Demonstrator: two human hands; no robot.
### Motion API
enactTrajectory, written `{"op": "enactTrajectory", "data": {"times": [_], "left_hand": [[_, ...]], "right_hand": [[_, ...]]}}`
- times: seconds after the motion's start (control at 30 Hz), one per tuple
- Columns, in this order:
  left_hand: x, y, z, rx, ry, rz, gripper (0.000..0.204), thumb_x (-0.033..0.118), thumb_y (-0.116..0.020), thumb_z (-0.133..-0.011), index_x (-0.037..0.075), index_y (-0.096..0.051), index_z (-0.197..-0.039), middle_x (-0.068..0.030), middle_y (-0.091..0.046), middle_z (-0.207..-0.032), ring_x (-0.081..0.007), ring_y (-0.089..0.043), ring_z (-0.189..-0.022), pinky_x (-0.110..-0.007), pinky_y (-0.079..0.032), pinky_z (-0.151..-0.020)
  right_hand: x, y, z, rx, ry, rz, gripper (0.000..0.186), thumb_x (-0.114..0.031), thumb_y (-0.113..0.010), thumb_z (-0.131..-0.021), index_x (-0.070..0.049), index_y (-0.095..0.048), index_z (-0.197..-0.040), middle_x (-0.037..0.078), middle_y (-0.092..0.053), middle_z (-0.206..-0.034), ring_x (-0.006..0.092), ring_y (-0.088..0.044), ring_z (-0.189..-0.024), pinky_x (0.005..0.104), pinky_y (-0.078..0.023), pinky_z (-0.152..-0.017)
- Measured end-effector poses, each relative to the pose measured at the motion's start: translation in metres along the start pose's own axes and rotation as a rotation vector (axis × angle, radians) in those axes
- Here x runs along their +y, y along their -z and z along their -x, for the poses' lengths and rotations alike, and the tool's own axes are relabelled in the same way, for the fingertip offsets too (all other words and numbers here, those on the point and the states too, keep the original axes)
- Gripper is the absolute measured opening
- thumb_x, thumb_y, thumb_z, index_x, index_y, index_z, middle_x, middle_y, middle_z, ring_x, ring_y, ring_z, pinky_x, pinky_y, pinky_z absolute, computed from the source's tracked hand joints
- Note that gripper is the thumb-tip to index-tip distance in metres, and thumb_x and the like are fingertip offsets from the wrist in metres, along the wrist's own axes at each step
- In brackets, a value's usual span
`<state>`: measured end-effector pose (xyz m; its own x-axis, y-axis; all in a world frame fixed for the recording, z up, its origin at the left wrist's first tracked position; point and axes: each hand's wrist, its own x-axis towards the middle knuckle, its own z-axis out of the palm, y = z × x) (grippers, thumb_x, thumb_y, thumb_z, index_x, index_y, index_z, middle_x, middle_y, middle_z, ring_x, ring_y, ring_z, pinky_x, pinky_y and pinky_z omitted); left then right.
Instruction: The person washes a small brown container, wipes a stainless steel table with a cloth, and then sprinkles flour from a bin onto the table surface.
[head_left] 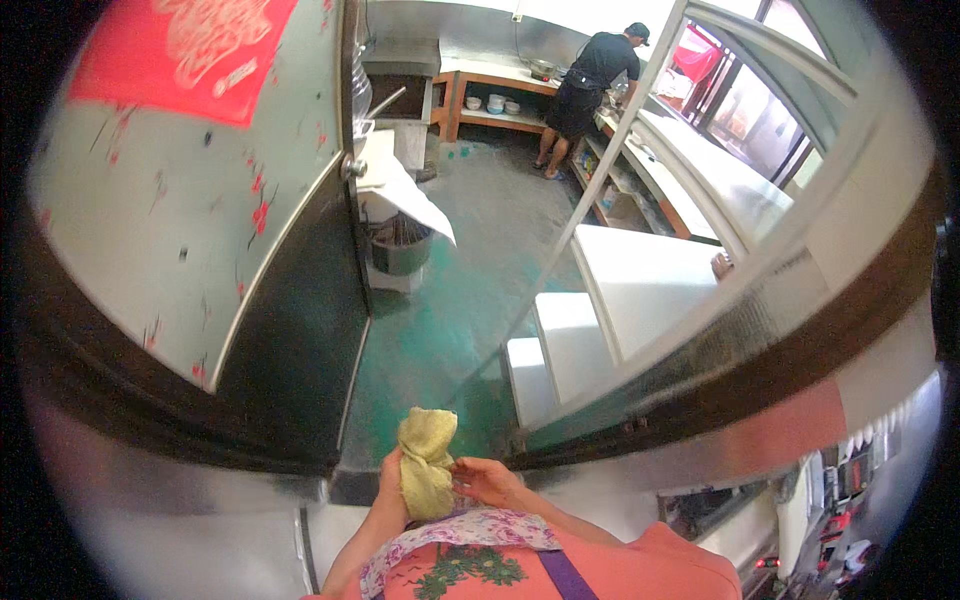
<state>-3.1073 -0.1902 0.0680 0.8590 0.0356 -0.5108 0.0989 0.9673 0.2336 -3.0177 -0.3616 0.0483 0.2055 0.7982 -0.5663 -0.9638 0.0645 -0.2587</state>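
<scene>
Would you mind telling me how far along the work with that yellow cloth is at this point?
Nothing shows as finished: no wiped patch can be told apart on the steel ledge or the window glass. In hand: the left hand grips the bunched yellow cloth while the right hand pinches its side, held off both surfaces. Left: the cloth has not yet touched either.

Quick layout from my feed

Cloth (427, 462) sits between my left hand (392, 490) and right hand (485, 482); door (190, 190) left, window (740, 200) right, another person (590, 85) far ahead at the counter (700, 170).
</scene>
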Motion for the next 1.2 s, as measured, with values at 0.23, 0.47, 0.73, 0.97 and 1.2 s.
{"op": "enactTrajectory", "data": {"times": [0.23, 0.47, 0.73, 0.97, 1.2], "left_hand": [[0.101, -0.068, -0.128, 0.021, -0.048, 0.047, 0.048, 0.041, -0.038, -0.088, 0.005, -0.056, -0.113, -0.0173, -0.062, -0.098, -0.0342, -0.063, -0.080, -0.047, -0.053, -0.068], [0.176, -0.103, -0.257, 0.034, 0.026, 0.173, 0.045, 0.039, -0.038, -0.090, 0.004, -0.056, -0.114, -0.0172, -0.062, -0.102, -0.0333, -0.062, -0.087, -0.048, -0.051, -0.075], [0.297, -0.174, -0.428, -0.100, 0.138, 0.067, 0.045, 0.039, -0.039, -0.090, 0.004, -0.056, -0.113, -0.0168, -0.062, -0.102, -0.0343, -0.061, -0.088, -0.048, -0.051, -0.077], [0.362, -0.267, -0.563, -0.169, 0.293, -0.029, 0.045, 0.039, -0.040, -0.091, 0.004, -0.055, -0.116, -0.0171, -0.061, -0.107, -0.0340, -0.061, -0.092, -0.049, -0.049, -0.080], [0.394, -0.336, -0.689, -0.227, 0.364, 0.069, 0.049, 0.041, -0.034, -0.092, 0.005, -0.052, -0.119, -0.0174, -0.060, -0.108, -0.0366, -0.060, -0.093, -0.050, -0.049, -0.080]], "right_hand": [[-0.160, -0.041, -0.107, 0.187, 0.239, 0.404, 0.022, -0.026, -0.059, -0.088, -0.004, -0.061, -0.083, 0.008, -0.063, -0.085, 0.0192, -0.061, -0.084, 0.0354, -0.050, -0.074], [-0.268, -0.051, -0.189, 0.349, 0.273, 0.429, 0.022, -0.021, -0.058, -0.088, 0.000, -0.063, -0.093, 0.008, -0.064, -0.089, 0.0163, -0.061, -0.083, 0.0308, -0.050, -0.072], [-0.394, -0.081, -0.276, 0.461, 0.323, 0.360, 0.021, -0.017, -0.057, -0.087, 0.001, -0.062, -0.096, 0.009, -0.065, -0.093, 0.0181, -0.063, -0.085, 0.0293, -0.050, -0.072], [-0.518, -0.083, -0.328, 0.623, 0.526, 0.177, 0.022, -0.021, -0.050, -0.088, -0.001, -0.059, -0.086, 0.010, -0.063, -0.085, 0.0198, -0.064, -0.075, 0.0328, -0.051, -0.065], [-0.640, -0.083, -0.365, 0.566, 0.406, 0.294, 0.039, -0.034, -0.051, -0.092, -0.001, -0.053, -0.111, 0.013, -0.060, -0.105, 0.0206, -0.062, -0.089, 0.0323, -0.053, -0.071]]}}
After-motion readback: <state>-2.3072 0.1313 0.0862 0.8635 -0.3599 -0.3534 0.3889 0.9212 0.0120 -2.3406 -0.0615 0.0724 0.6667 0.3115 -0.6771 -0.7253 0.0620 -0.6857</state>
